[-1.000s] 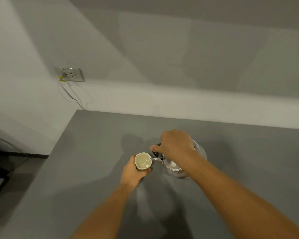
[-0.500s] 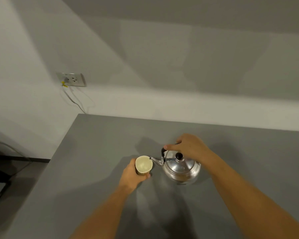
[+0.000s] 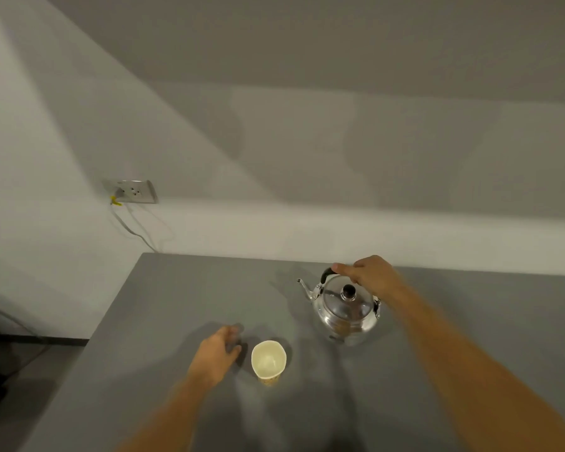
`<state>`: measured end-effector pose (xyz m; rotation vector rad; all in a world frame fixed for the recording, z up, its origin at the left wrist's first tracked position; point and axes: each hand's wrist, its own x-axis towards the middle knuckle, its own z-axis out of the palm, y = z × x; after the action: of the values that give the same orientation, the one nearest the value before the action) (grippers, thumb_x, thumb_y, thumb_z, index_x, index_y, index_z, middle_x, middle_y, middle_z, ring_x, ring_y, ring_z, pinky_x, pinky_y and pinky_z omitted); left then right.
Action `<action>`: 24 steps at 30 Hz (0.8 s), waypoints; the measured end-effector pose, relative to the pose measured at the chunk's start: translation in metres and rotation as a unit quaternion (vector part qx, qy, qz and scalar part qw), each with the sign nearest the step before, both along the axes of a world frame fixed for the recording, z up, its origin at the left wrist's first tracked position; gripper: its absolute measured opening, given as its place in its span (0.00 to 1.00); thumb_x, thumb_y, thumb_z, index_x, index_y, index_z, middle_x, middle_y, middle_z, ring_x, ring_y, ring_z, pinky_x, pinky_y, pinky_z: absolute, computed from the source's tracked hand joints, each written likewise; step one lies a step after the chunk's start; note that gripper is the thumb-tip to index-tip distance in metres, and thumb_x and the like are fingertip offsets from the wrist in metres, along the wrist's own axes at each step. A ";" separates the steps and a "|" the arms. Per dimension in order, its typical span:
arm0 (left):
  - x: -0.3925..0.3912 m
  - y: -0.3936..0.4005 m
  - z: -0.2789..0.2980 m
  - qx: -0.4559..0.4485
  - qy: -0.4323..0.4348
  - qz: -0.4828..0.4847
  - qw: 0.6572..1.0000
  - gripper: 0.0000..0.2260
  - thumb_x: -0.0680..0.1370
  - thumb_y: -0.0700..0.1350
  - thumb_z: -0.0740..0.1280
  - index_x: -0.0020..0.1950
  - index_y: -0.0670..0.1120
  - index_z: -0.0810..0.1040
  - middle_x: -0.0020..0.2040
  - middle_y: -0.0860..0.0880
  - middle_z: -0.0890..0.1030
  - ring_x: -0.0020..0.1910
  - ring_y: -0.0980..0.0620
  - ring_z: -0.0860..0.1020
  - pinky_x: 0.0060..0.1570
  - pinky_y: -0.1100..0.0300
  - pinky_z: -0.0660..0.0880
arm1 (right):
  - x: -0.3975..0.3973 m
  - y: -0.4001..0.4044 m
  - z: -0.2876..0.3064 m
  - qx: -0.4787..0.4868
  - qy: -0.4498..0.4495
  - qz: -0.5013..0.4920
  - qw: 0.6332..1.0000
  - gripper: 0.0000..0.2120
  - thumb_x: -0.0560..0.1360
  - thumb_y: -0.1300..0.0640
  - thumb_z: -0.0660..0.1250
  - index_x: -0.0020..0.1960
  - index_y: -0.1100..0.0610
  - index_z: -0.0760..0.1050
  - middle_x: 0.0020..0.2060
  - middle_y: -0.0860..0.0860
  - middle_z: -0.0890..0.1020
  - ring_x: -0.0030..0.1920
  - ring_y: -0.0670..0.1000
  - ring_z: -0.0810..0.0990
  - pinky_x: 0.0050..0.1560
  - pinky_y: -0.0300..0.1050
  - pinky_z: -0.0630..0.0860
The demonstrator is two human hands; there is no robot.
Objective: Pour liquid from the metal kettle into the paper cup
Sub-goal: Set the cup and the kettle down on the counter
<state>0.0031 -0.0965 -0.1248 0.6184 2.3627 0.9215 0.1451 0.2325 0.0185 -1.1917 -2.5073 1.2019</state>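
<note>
In the head view, a shiny round metal kettle [image 3: 345, 309] with a black lid knob is sitting upright on the flat grey tabletop [image 3: 177, 298], its thin curved spout pointing left and slightly away from the person, so its spout-to-handle axis is running left to right across the table. The right hand [image 3: 369, 275] is resting on the kettle's black arched handle [image 3: 326, 274], fingers curled together over it from the far side, with the lid knob lying just below the fingertips. A small cream-lined paper cup [image 3: 268, 360] with a patterned outer wall is standing upright with its mouth facing up, nearer the person than the kettle and left of it, well apart from the spout. The left hand [image 3: 216, 353] is hovering just left of the cup, fingers loosely spread and blurred, not touching the cup wall. On the white wall behind, a grey wall socket [image 3: 131, 190] is holding a plugged-in cable.
</note>
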 end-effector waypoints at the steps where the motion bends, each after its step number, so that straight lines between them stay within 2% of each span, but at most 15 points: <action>1: -0.004 0.000 0.003 -0.003 0.006 0.006 1.000 0.17 0.78 0.39 0.69 0.67 0.46 0.77 0.57 0.52 0.84 0.59 0.53 0.81 0.63 0.60 0.73 | -0.005 0.004 -0.003 0.004 -0.002 -0.005 1.000 0.29 0.67 0.33 0.75 0.26 0.56 0.70 0.15 0.44 0.65 0.18 0.44 0.65 0.29 0.44 0.63; 4: -0.024 0.014 -0.002 -0.015 0.020 0.022 0.999 0.13 0.79 0.40 0.69 0.63 0.44 0.78 0.53 0.49 0.84 0.56 0.49 0.83 0.61 0.58 0.75 | -0.028 0.024 -0.018 0.007 -0.024 -0.012 1.000 0.31 0.67 0.31 0.73 0.26 0.56 0.69 0.19 0.47 0.68 0.24 0.49 0.68 0.30 0.44 0.64; 7: -0.028 0.019 0.007 -0.011 0.023 0.031 0.999 0.11 0.79 0.41 0.69 0.62 0.43 0.79 0.54 0.46 0.85 0.57 0.48 0.83 0.61 0.55 0.76 | -0.037 0.025 -0.022 0.007 -0.026 -0.002 1.000 0.31 0.66 0.30 0.72 0.29 0.57 0.69 0.23 0.51 0.68 0.26 0.51 0.68 0.32 0.46 0.65; 11: -0.034 0.030 0.022 0.008 0.027 0.039 0.999 0.12 0.80 0.43 0.69 0.62 0.43 0.79 0.56 0.46 0.85 0.58 0.48 0.83 0.60 0.56 0.76 | -0.052 0.029 -0.022 -0.011 -0.009 0.001 1.000 0.31 0.65 0.30 0.73 0.31 0.58 0.71 0.27 0.53 0.70 0.29 0.52 0.70 0.35 0.48 0.66; 14: -0.045 0.047 0.022 0.016 0.025 0.037 0.999 0.13 0.80 0.45 0.68 0.64 0.44 0.78 0.59 0.46 0.84 0.59 0.48 0.82 0.58 0.60 0.73 | -0.066 0.039 -0.028 -0.019 -0.005 -0.003 1.000 0.30 0.65 0.30 0.73 0.31 0.58 0.72 0.25 0.52 0.69 0.28 0.51 0.69 0.34 0.47 0.65; 17: -0.051 0.060 0.025 0.019 0.028 0.033 0.999 0.14 0.80 0.45 0.68 0.65 0.44 0.77 0.59 0.45 0.84 0.59 0.48 0.82 0.59 0.59 0.74 | -0.074 0.045 -0.033 -0.021 -0.004 0.000 1.000 0.30 0.66 0.31 0.73 0.31 0.59 0.74 0.25 0.51 0.71 0.28 0.50 0.70 0.33 0.46 0.65; 20: -0.055 0.067 0.027 0.020 0.030 0.032 0.999 0.13 0.81 0.45 0.68 0.64 0.45 0.77 0.59 0.45 0.84 0.59 0.47 0.82 0.59 0.58 0.74 | -0.079 0.050 -0.037 -0.013 -0.005 0.002 1.000 0.30 0.66 0.31 0.73 0.29 0.58 0.74 0.19 0.45 0.70 0.26 0.48 0.70 0.31 0.44 0.65; 22: -0.055 0.068 0.027 0.016 0.032 0.030 0.999 0.13 0.80 0.45 0.68 0.65 0.45 0.77 0.58 0.45 0.84 0.58 0.47 0.82 0.59 0.57 0.74 | -0.080 0.051 -0.039 -0.009 -0.013 0.004 1.000 0.28 0.67 0.31 0.72 0.29 0.56 0.76 0.15 0.43 0.68 0.23 0.47 0.68 0.30 0.43 0.64; 24: -0.055 0.069 0.028 0.014 0.037 0.028 0.999 0.14 0.80 0.45 0.68 0.65 0.44 0.77 0.58 0.44 0.84 0.58 0.47 0.82 0.59 0.56 0.75 | -0.079 0.052 -0.040 0.000 -0.020 0.010 1.000 0.27 0.68 0.31 0.71 0.30 0.55 0.78 0.15 0.43 0.69 0.22 0.46 0.68 0.30 0.42 0.65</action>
<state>-0.0518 -0.0278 -0.0967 0.6104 2.4473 0.9722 0.0658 0.2843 -0.0218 -1.2040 -2.5534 1.1963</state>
